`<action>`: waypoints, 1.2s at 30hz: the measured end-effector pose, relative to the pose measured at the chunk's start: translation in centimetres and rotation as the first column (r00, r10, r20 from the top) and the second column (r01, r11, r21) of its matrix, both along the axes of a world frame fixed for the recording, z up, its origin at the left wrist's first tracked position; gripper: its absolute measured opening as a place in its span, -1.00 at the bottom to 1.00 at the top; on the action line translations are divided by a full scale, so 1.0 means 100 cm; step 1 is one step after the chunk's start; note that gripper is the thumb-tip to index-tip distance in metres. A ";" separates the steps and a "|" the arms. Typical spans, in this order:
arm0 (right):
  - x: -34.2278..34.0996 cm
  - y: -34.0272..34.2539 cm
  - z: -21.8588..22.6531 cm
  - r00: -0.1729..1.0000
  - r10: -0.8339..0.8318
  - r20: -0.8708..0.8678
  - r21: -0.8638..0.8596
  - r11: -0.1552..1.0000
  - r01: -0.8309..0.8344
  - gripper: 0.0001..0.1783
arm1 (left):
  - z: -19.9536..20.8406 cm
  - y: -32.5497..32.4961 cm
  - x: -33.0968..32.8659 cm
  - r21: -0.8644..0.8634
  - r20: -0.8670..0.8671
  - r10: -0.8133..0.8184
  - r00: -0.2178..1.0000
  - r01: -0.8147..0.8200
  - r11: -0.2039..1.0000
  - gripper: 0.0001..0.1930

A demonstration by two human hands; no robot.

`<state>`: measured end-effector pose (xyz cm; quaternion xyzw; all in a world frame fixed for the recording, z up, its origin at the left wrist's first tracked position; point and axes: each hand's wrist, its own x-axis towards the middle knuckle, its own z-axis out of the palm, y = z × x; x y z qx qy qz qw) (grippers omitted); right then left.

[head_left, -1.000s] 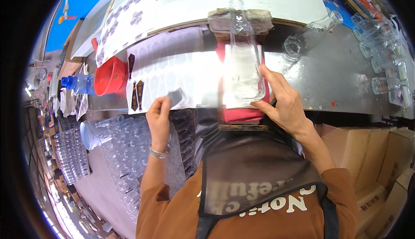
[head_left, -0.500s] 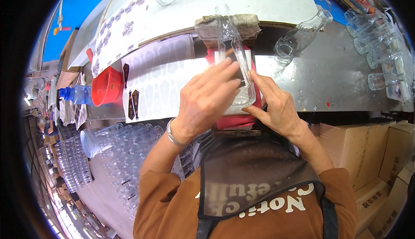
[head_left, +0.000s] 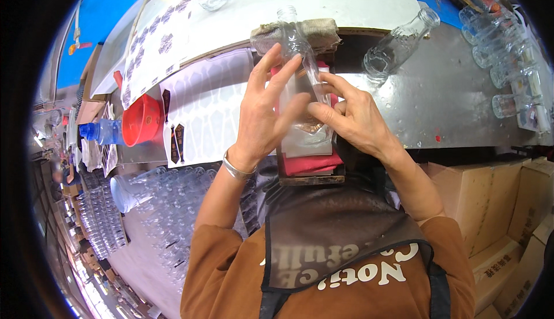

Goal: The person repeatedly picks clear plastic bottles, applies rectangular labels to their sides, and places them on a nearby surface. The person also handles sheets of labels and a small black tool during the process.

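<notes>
A clear glass bottle (head_left: 293,41) lies with its neck on a folded beige cloth (head_left: 326,32) and its body over a stand padded in red (head_left: 311,165). Over the bottle's left side, my left hand (head_left: 259,111) has its fingers spread apart; the thumb is blurred. My right hand (head_left: 360,117) has its thumb and curled fingers against the bottle's right side. A dark patch with a gold part shows on the bottle's body, partly covered by my hands. Left of the stand lie a pale sheet of printed outlines (head_left: 210,108) and dark cut-out pieces (head_left: 178,145).
Another clear bottle (head_left: 398,48) lies on the metal table at right. Several small glasses (head_left: 506,74) line the far right. A red tub (head_left: 141,120) and a blue-capped bottle (head_left: 104,132) are at left. Below stand many glasses (head_left: 164,203) and cardboard boxes (head_left: 467,198).
My left hand has lifted and spread its fingers, shifting up along the bottle. The right hand has moved up from the bottle's base to its side. The bottle looks turned.
</notes>
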<state>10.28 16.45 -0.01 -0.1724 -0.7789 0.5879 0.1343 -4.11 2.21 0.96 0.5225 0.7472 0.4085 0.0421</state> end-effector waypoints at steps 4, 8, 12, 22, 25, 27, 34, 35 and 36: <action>-0.001 0.000 -0.002 1.000 -0.013 0.003 -0.003 1.000 0.013 -0.36 | 0.001 0.004 -0.002 0.000 -0.050 0.006 0.999 -0.006 1.000 -0.42; -0.003 0.001 0.001 1.000 -0.007 0.018 -0.016 1.000 0.007 -0.37 | 0.003 0.004 -0.002 -0.003 -0.039 0.016 0.999 -0.016 1.000 -0.43; -0.003 0.002 0.001 1.000 -0.001 0.016 -0.044 0.999 0.001 -0.37 | 0.002 0.004 -0.003 -0.002 -0.034 0.012 0.999 -0.012 1.000 -0.43; 0.020 0.007 -0.007 0.995 0.098 0.030 -0.122 0.988 -0.094 -0.20 | -0.014 -0.019 0.023 0.026 0.215 -0.038 0.976 0.033 0.999 -0.09; 0.027 0.004 -0.019 0.996 0.081 -0.043 -0.397 0.913 -0.091 -0.32 | -0.020 -0.028 0.035 0.121 0.508 -0.043 0.860 -0.022 0.992 -0.20; 0.022 0.007 -0.021 0.999 0.041 -0.030 -0.362 0.931 -0.049 -0.33 | -0.019 -0.028 0.033 0.147 0.695 -0.037 0.718 -0.092 0.985 -0.31; 0.009 0.004 -0.019 0.999 -0.022 -0.031 -0.215 0.977 0.015 -0.37 | -0.025 -0.018 0.033 0.188 0.765 -0.058 0.641 -0.136 0.973 -0.35; 0.009 0.003 -0.020 0.999 -0.023 -0.029 -0.207 0.978 0.017 -0.37 | -0.026 -0.017 0.033 0.194 0.771 -0.061 0.634 -0.143 0.971 -0.35; 0.008 0.004 -0.021 0.999 -0.032 -0.038 -0.180 0.983 0.025 -0.38 | -0.027 -0.016 0.033 0.190 0.772 -0.058 0.633 -0.144 0.971 -0.35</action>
